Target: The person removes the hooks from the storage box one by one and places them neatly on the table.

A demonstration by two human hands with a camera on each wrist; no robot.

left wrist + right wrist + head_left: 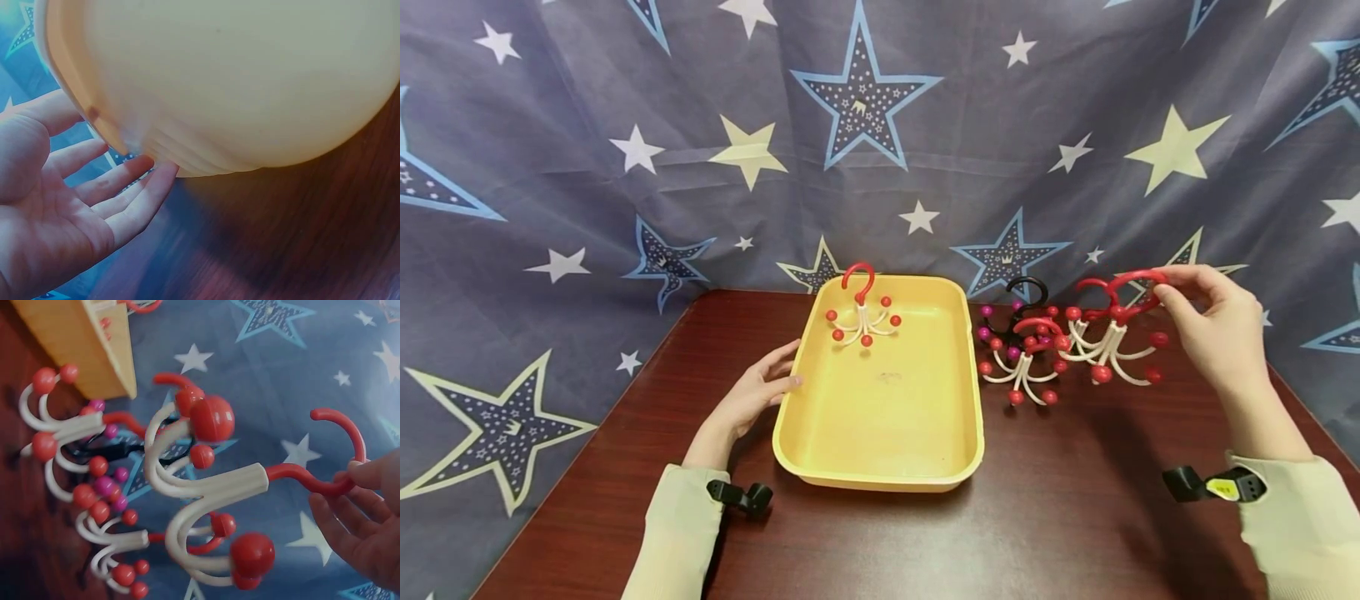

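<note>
My left hand [752,398] holds the left side of a yellow tray [880,482], thumb over the rim. In the left wrist view, fingers of that hand [81,194] lie against the outer wall of the tray [250,81]. My right hand [1221,329] pinches the red hook of a white, several-armed hanger [1112,340] with red balls, lifted at the right. The right wrist view shows thumb and fingers of this hand [369,512] on the curved hook of the hanger [231,484]. A similar hanger [862,317] is in the tray's far left part.
Right of the tray stand a red-and-white hanger [1021,372] and, behind it, a black hanger [1017,325] with magenta balls. Another red-and-white one [1078,329] is partly hidden behind the held hanger. A star-patterned cloth [880,200] hangs behind the dark red table [1045,508].
</note>
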